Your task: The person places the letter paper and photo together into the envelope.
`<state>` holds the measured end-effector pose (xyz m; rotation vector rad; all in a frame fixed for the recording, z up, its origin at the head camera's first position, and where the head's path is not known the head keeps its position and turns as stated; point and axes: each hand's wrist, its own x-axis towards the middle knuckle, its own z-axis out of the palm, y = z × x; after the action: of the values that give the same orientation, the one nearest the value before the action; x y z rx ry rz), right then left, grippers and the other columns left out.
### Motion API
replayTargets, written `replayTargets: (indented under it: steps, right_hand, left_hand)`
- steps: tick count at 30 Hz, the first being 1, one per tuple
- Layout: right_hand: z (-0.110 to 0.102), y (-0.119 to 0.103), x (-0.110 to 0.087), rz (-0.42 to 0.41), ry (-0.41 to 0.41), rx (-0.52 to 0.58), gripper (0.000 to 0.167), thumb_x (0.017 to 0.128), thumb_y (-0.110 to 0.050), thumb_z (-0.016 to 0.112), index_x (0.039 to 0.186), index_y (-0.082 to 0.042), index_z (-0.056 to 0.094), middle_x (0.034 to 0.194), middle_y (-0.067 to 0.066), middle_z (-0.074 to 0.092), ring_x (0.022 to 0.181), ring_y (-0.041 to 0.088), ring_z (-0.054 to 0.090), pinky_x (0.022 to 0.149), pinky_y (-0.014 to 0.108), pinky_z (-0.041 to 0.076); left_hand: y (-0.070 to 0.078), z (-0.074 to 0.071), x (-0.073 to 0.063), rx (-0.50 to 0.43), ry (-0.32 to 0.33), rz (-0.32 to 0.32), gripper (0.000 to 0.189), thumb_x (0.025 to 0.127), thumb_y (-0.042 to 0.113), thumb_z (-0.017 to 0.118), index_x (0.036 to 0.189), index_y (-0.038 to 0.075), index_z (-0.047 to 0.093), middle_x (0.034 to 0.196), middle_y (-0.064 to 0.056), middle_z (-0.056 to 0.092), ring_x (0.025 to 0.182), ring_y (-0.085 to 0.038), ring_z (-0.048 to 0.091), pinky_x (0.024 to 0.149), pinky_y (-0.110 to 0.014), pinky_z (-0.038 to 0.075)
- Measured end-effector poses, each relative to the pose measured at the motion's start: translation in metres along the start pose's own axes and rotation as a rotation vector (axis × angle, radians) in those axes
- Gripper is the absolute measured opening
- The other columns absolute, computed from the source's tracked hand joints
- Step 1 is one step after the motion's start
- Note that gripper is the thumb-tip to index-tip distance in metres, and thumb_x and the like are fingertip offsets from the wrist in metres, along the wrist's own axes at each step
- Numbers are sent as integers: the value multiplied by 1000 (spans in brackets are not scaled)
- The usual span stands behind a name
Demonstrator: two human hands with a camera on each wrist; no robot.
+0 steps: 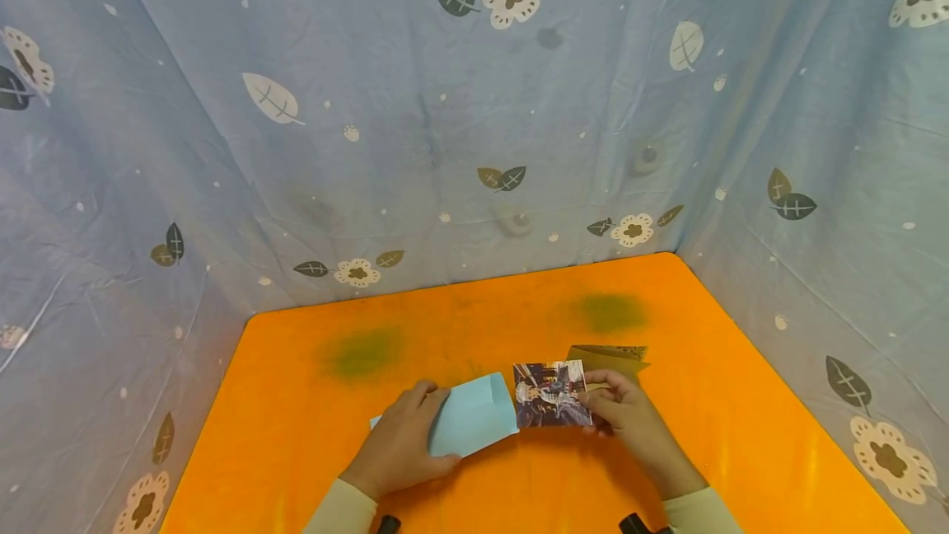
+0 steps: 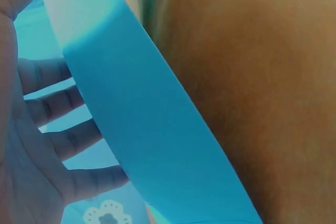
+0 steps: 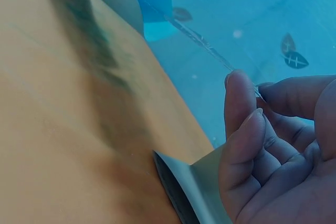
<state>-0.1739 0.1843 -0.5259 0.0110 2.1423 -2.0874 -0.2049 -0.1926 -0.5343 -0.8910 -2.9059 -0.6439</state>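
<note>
My left hand [image 1: 406,445] grips a light blue paper envelope [image 1: 474,419], thumb on the near edge and fingers across the far side. In the left wrist view the envelope [image 2: 142,103] appears as a long blue panel between thumb and fingers. With thumb and fingers my right hand [image 1: 630,417] pinches the right edge of a picture card [image 1: 549,395] printed with an illustrated figure. The card's left edge is right at the envelope's open end. In the right wrist view the card [image 3: 202,43] is seen edge-on, lined up with the envelope's mouth [image 3: 155,6].
A folded brown paper piece [image 1: 608,356], like an envelope, lies on the orange table [image 1: 474,328] just behind my right hand. Blue-grey curtains [image 1: 415,130] with leaf and flower prints enclose the table at the back and both sides.
</note>
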Motion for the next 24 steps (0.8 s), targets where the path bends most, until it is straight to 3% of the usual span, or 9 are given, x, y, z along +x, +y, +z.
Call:
replayTargets:
  steps: [9,24]
  right_hand:
    - [5,2,2,1,-7,-12,37,109,-10,66,139,8,55,97,16,72,70,28,69,64,31,56]
    - [15,6,5,22,-59,-24,34,109,-12,66,135,10,61,87,11,67,71,30,69,62,30,54]
  left_hand:
    - [2,-1,2,-13,-36,12,88,84,54,90,151,7,60,138,-5,57,113,-23,60,93,-44,59]
    - [6,0,2,8,-20,49,89,82,51,91,152,6,59,139,-9,57,117,-26,60,98,-46,58]
